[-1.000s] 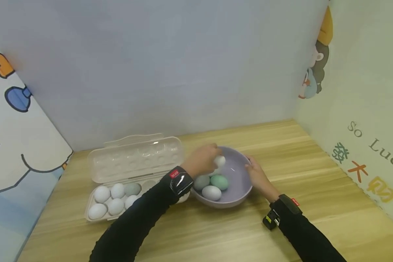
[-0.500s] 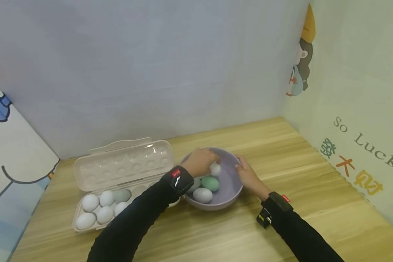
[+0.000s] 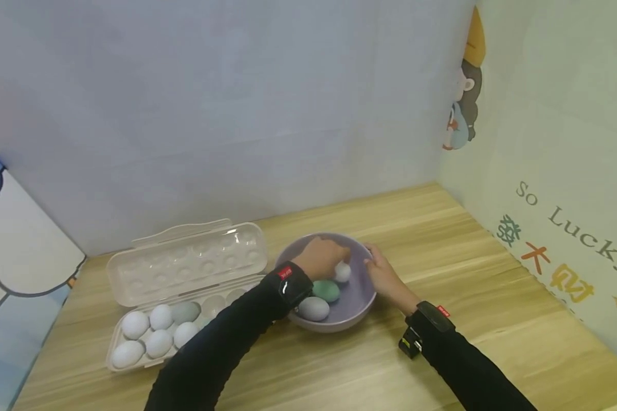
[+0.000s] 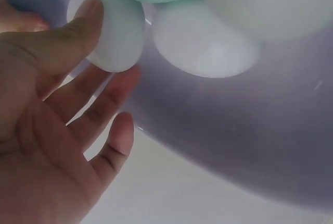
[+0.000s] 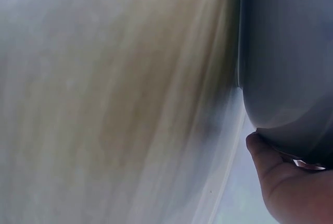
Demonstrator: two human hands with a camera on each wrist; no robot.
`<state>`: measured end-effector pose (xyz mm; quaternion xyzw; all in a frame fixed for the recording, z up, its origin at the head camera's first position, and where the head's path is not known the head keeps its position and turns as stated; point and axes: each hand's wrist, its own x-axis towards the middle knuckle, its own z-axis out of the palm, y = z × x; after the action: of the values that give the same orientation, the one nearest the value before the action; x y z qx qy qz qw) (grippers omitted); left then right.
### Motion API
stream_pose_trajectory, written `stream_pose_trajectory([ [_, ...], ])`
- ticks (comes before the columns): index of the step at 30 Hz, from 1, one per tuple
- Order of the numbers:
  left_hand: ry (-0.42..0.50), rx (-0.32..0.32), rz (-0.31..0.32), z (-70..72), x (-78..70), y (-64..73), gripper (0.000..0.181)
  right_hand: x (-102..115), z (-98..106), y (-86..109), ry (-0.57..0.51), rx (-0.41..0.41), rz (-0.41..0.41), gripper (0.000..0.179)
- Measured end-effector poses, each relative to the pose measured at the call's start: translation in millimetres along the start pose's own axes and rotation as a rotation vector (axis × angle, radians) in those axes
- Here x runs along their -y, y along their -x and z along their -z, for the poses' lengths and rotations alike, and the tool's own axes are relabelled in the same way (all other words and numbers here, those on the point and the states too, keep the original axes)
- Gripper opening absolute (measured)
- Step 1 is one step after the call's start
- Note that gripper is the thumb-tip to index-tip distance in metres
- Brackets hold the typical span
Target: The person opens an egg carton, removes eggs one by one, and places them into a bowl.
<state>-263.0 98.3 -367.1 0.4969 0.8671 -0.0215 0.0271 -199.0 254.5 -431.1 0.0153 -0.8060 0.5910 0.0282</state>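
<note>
In the head view my left hand (image 3: pixel 320 257) reaches into a lilac bowl (image 3: pixel 359 288) and pinches a white egg (image 3: pixel 342 273) low inside it. The left wrist view shows the thumb (image 4: pixel 86 26) lying over that egg, with fingers curved behind it. Beside it in the bowl lie a green egg (image 3: pixel 326 291) and a pale egg (image 3: pixel 313 309); other eggs are partly hidden by the hand. My right hand (image 3: pixel 388 279) grips the bowl's right rim. From the right wrist, its thumb (image 5: pixel 265 156) presses against the bowl's outer side.
Left of the bowl stands an open egg carton (image 3: pixel 187 265), its clear lid folded back. Several white eggs (image 3: pixel 159 343) and a grey-green egg (image 3: pixel 185 312) fill its left cups; my left sleeve covers part of it. Walls border the wooden table (image 3: pixel 411 222).
My left hand has lowered the white egg from above the bowl down into it. The right hand keeps its hold on the rim. The head view has shifted to the right.
</note>
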Motion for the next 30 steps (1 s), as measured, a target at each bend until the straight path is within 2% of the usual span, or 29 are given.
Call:
stream_pose_trajectory([
  [5,-0.066,-0.004,-0.010,-11.0,-3.1,2.9,0.025,8.4,-5.5,3.7,-0.020,0.021,-0.005,0.037],
  [8,-0.088,-0.003,-0.002,-15.7,-4.4,6.6,0.025,4.6,-10.1,2.7,-0.020,0.031,0.008,0.036],
  [12,-0.072,0.014,0.039,-17.3,-5.0,10.7,0.025,0.4,-13.9,2.4,0.000,0.032,0.025,0.036],
  [16,-0.076,0.055,0.084,-16.5,-5.7,13.3,0.028,-0.8,-15.4,3.1,0.005,0.031,0.027,0.036],
  [20,-0.065,0.064,0.097,-2.4,-6.4,21.4,0.033,-2.0,-15.4,4.1,0.014,0.038,0.019,0.037],
  [23,-0.040,0.011,0.084,16.1,-3.2,35.2,0.033,-3.1,-13.2,4.6,0.026,0.038,0.010,0.038],
  [27,-0.006,-0.082,0.091,38.9,10.9,63.8,0.030,-2.7,-6.1,3.4,0.044,0.021,0.024,0.038],
  [30,0.010,-0.145,0.112,46.9,26.0,88.7,0.027,-2.4,1.6,1.2,0.059,0.001,0.035,0.038],
])
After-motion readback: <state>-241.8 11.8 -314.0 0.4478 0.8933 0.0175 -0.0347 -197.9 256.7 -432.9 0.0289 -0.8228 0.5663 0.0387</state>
